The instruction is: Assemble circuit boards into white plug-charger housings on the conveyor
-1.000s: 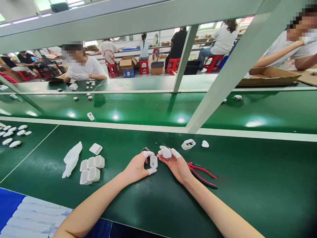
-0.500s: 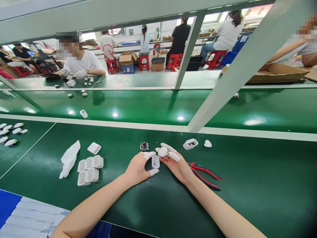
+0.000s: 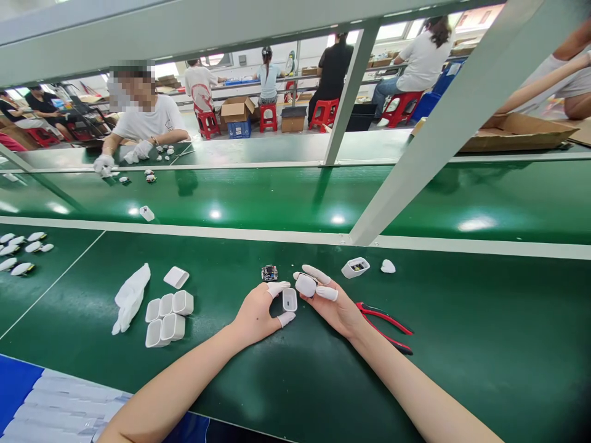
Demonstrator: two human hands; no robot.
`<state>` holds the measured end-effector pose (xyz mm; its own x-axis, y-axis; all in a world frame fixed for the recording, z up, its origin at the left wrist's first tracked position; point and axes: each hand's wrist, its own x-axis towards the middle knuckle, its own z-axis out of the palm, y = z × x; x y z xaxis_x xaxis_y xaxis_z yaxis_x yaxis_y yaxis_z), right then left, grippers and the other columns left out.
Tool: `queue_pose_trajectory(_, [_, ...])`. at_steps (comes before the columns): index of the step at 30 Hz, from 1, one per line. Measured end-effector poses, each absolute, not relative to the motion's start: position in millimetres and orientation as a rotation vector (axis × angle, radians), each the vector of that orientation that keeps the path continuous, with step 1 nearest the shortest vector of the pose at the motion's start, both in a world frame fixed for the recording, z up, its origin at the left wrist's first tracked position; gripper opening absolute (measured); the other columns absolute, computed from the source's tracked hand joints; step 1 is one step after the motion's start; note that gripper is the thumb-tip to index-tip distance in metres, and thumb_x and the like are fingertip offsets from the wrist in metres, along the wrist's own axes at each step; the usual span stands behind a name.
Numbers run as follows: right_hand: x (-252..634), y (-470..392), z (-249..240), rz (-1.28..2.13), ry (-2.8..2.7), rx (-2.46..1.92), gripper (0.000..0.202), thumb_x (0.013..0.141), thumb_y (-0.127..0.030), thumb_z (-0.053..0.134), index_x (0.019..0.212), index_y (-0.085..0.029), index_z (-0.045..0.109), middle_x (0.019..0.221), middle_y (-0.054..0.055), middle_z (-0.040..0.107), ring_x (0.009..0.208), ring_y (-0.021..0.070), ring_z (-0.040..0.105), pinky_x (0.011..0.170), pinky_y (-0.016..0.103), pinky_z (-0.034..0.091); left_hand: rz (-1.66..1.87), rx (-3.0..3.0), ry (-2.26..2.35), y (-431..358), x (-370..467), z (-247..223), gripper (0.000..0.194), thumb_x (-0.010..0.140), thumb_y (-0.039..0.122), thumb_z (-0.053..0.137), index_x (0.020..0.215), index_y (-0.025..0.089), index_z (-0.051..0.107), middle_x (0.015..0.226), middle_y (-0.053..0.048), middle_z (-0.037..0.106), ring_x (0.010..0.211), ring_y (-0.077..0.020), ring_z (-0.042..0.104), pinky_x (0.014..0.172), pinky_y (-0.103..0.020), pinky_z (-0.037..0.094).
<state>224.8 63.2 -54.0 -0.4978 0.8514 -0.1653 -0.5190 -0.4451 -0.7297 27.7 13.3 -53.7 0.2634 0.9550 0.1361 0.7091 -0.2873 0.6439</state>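
My left hand grips a small white plastic housing, its open end facing me. White finger cots cover the fingertips of both hands. In the fingers of my right hand is a white charger cap, just right of the housing and apart from it; its underside is hidden. A small circuit board lies just beyond my left hand. Pliers with red and black handles rest partly behind my right wrist. Farther right are a white housing with parts inside and a loose white cap.
Several empty white housings stand grouped at left, beside a crumpled white glove-like piece. White caps with boards lie at far left. Beyond the pale rail runs a green conveyor. A slanted metal post rises at right.
My right hand has turned the cap so its white face shows more. The housing on the conveyor has shifted left. The co-worker opposite has reached a gloved hand toward the belt.
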Motion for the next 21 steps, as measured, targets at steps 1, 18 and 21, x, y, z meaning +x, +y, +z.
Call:
queue_pose_trajectory(1, [225, 63, -54, 2.012, -0.78, -0.671, 0.042, 0.07, -0.024, 0.07, 0.111, -0.028, 0.067, 0.116, 0.005, 0.068, 0.106, 0.0223, 0.059, 0.096, 0.041, 0.042, 0.719, 2.081, 1.505, 13, 28, -54, 0.057, 0.075, 0.031, 0.068, 0.129, 0.024, 0.048, 0.112, -0.008, 0.062, 0.103, -0.0244, 0.06, 0.091, -0.041, 0.051])
queue_pose_trajectory(18, [213, 54, -67, 1.64, -1.063, -0.847, 0.046, 0.066, -0.029, 0.081, 0.11, -0.027, 0.068, 0.117, 0.005, 0.068, 0.109, 0.0257, 0.061, 0.102, 0.046, 0.044, 0.724, 2.015, 1.482, 13, 28, -50, 0.054, 0.074, 0.026, 0.069, 0.125, 0.026, 0.05, 0.114, -0.006, 0.061, 0.101, -0.023, 0.058, 0.089, -0.038, 0.05])
queue_pose_trajectory(21, [212, 51, -68, 1.589, -1.106, -0.841, 0.047, 0.066, -0.028, 0.082, 0.11, -0.029, 0.067, 0.117, 0.005, 0.067, 0.109, 0.0256, 0.061, 0.104, 0.046, 0.043, 0.737, 2.038, 1.474, 15, 29, -52, 0.055, 0.073, 0.028, 0.071, 0.124, 0.026, 0.05, 0.117, -0.006, 0.061, 0.106, -0.0239, 0.057, 0.091, -0.039, 0.049])
